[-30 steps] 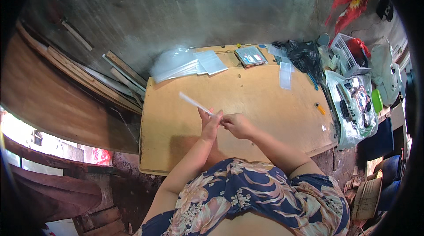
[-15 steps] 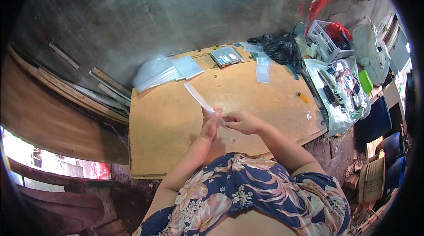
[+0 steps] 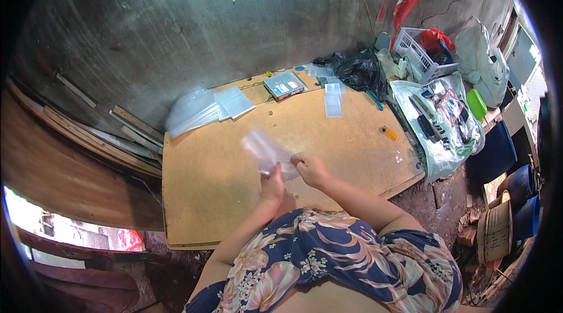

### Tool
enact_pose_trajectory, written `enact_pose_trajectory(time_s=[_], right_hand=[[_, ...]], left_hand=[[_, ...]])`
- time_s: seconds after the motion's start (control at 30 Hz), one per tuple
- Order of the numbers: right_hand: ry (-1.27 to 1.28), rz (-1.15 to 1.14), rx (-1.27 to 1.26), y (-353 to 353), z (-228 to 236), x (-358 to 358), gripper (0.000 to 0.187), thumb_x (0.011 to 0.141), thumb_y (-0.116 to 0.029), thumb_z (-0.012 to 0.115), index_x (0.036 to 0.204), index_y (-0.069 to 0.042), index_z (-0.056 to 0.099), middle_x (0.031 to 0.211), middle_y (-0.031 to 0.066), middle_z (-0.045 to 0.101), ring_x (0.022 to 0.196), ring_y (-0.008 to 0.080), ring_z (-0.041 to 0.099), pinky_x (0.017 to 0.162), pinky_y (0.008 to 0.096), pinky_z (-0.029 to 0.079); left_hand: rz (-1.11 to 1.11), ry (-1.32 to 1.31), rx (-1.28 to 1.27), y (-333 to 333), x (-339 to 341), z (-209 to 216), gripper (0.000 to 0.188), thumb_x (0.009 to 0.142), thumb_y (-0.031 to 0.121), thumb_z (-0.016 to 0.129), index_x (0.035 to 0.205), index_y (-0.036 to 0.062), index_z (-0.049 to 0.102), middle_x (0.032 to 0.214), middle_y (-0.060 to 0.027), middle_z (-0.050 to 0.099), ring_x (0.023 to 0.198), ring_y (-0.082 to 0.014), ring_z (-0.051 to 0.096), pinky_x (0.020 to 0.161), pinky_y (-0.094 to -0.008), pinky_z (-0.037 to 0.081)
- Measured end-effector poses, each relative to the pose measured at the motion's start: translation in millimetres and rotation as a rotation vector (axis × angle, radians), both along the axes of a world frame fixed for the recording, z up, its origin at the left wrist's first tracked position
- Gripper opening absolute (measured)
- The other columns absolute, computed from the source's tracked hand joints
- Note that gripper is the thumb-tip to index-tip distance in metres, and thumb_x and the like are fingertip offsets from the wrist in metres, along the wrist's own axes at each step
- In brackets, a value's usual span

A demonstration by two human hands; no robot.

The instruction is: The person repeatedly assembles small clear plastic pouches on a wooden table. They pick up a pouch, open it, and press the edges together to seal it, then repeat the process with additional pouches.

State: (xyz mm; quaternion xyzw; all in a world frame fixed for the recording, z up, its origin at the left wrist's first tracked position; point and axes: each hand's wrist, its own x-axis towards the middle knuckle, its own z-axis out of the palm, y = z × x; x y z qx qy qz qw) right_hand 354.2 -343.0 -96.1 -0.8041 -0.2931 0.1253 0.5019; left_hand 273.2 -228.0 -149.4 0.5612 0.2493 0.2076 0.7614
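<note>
A clear plastic sleeve (image 3: 265, 148), somewhat blurred, is held up between my two hands over the near middle of the wooden table (image 3: 205, 196). My left hand (image 3: 272, 184) grips its lower edge with the thumb on top. At its right end, my right hand (image 3: 311, 170) pinches the plastic between thumb and fingers. Whether it is one sleeve or several layers, I cannot tell. Beyond them, a fanned stack of clear plastic sleeves (image 3: 196, 112) lies at the table's far left, with squarer sleeves (image 3: 234, 102) overlapping its right side.
A flat grey case (image 3: 285, 85) sits at the far edge. Small clear sleeves (image 3: 333, 105) lie right of it, near a black plastic bag (image 3: 360, 71). An orange lighter (image 3: 389, 133) rests at the right. Beyond stand a white basket (image 3: 422, 58) and a tool-covered plastic sheet (image 3: 434, 119).
The plastic sleeve has turned from nearly edge-on to showing its broad face. My hands have shifted slightly, the right one now pinching the sleeve's right end. The whole view has swung a little.
</note>
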Motion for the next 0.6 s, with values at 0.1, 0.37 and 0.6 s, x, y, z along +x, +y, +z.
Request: enact_pose_trajectory(time_s=[0.1, 0.37, 0.6], right_hand=[[0.300, -0.226, 0.326, -2, -24, 12, 0.025, 0.091, -0.018, 0.051, 0.106, -0.001, 0.061, 0.083, 0.0095, 0.065, 0.073, 0.0183, 0.063, 0.062, 0.0330, 0.051], [-0.005, -0.761, 0.133, -11, -49, 48, 0.048, 0.078, -0.018, 0.069, 0.116, 0.004, 0.050, 0.101, 0.0158, 0.059, 0.089, 0.0248, 0.060, 0.082, 0.0399, 0.050], [-0.335, 0.465, -0.184, 5, -11, -14, 0.032, 0.079, -0.016, 0.061, 0.108, -0.004, 0.058, 0.104, 0.0149, 0.059, 0.096, 0.0330, 0.059, 0.079, 0.0396, 0.049]], left_hand=[[0.190, 0.105, -0.163, 8, 4, -2, 0.046, 0.097, 0.032, 0.042, 0.132, 0.0036, 0.040, 0.118, -0.0131, 0.057, 0.106, -0.0288, 0.057, 0.089, -0.0390, 0.047], [0.233, -0.111, -0.624, 23, 0, -3, 0.038, 0.095, 0.030, 0.044, 0.124, 0.0056, 0.044, 0.118, -0.0102, 0.056, 0.104, -0.0254, 0.058, 0.087, -0.0417, 0.048], [0.018, -0.076, -0.487, 1, -14, -4, 0.027, 0.094, 0.032, 0.046, 0.092, 0.0106, 0.061, 0.077, -0.0033, 0.061, 0.066, -0.0095, 0.057, 0.053, -0.0257, 0.041]])
